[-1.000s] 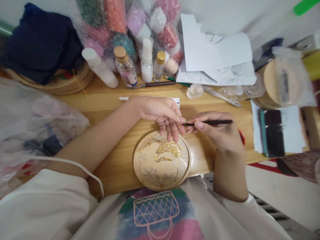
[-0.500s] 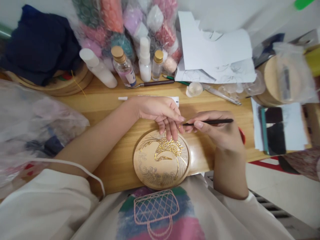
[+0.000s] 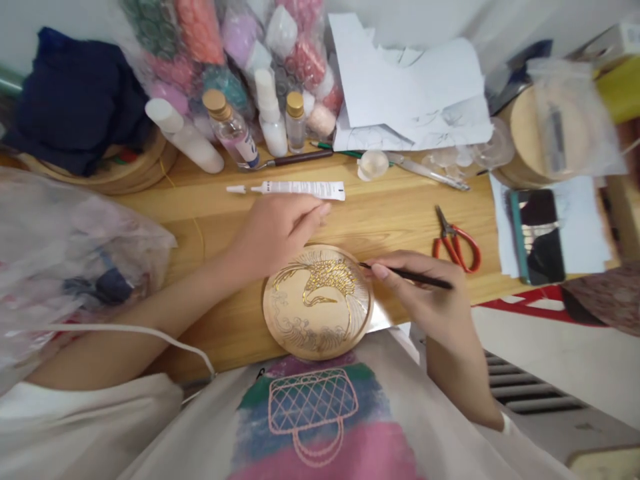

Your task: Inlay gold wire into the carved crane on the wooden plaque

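Observation:
My right hand (image 3: 423,287) is closed around a slim dark paintbrush (image 3: 417,275), its tip at the upper right rim of a round wooden disc (image 3: 285,310). On the disc is a drawn crane, with gold lines over its feathers, neck and beak and grey lines elsewhere. At the disc's upper left edge is my left hand (image 3: 280,230), back upward and blurred; its thumb points right and most of its fingers are hidden. Just beyond it lies a white tube (image 3: 305,189) with its detached cap (image 3: 236,189) to the left.
Red-handled pliers (image 3: 456,240) and a phone (image 3: 539,237) on paper lie to the right. Along the back stand bottles (image 3: 233,130), a small clear cup (image 3: 373,165) and sheets of paper (image 3: 410,100). A plastic bag (image 3: 120,233) and white cord (image 3: 150,330) are at left.
My left hand has turned over and moved left, away from the brush tip. My right hand has lowered the brush to the disc's edge. The tube and pliers are now uncovered.

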{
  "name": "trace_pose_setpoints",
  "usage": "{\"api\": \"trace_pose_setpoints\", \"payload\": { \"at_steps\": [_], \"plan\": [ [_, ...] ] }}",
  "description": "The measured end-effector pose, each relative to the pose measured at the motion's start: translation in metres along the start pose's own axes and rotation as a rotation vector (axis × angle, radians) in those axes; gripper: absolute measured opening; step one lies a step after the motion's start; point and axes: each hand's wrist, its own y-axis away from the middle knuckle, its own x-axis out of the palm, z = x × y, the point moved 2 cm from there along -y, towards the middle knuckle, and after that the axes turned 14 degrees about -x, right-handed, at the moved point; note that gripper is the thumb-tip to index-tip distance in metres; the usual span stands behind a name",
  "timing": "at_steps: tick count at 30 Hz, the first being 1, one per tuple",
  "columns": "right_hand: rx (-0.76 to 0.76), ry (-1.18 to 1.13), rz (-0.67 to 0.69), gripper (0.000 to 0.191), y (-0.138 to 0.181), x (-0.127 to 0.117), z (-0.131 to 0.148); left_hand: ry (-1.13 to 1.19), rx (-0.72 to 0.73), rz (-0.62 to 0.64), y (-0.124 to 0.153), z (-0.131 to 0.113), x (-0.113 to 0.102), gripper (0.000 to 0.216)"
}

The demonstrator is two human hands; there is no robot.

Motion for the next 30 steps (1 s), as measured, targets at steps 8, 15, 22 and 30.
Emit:
{"api": "trace_pose_setpoints", "payload": {
  "at_steps": [8,15,22,30],
  "plan": [
    [0.008,0.158,-0.002,0.01,-0.001,0.027,0.001,-0.461,0.572,-0.203,0.045,0.014,0.012,0.017],
    [-0.01,0.26,0.022,0.011,-0.001,0.034,0.005,-0.382,0.658,-0.182,0.046,0.019,0.018,0.014],
    [0.037,0.241,-0.018,0.01,-0.001,0.035,0.006,-0.398,0.646,-0.19,0.048,0.022,0.021,0.017],
    [0.035,0.238,-0.002,0.009,-0.002,0.031,0.005,-0.375,0.63,-0.189,0.046,0.02,0.02,0.018]
  ]
}}
